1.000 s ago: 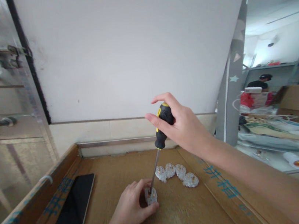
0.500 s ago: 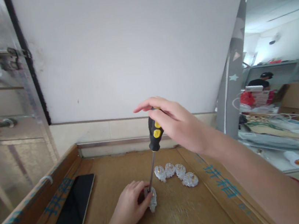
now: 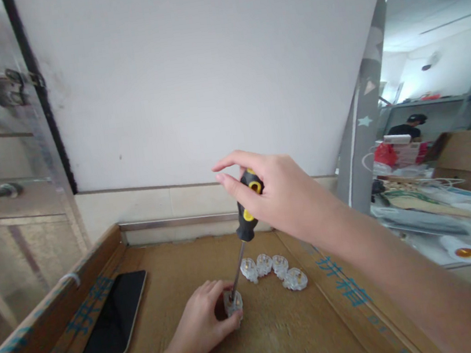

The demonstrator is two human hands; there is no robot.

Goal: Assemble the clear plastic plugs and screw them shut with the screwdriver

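My right hand point(image 3: 269, 186) holds a black and yellow screwdriver point(image 3: 245, 222) by its handle, with thumb and index finger apart and the handle against the palm. The shaft slants down to the left. Its tip sits in a small clear plastic part point(image 3: 235, 304) with brass-coloured bits inside. Against the cardboard, my left hand point(image 3: 206, 315) pinches that part between thumb and fingers, which hide some of it. Several similar clear parts point(image 3: 264, 265) lie in a curved row to the right of the shaft.
A phone point(image 3: 114, 319) with a white cable lies left on the cardboard surface point(image 3: 275, 334), beside a raised cardboard edge point(image 3: 55, 301). A white wall point(image 3: 204, 76) stands behind. To the right are a cluttered table point(image 3: 429, 213) and a distant person point(image 3: 406, 128).
The thumb of my right hand has come off the handle's top and spread away from it. My left thumb has shifted lower on the clear part. The view has moved slightly.
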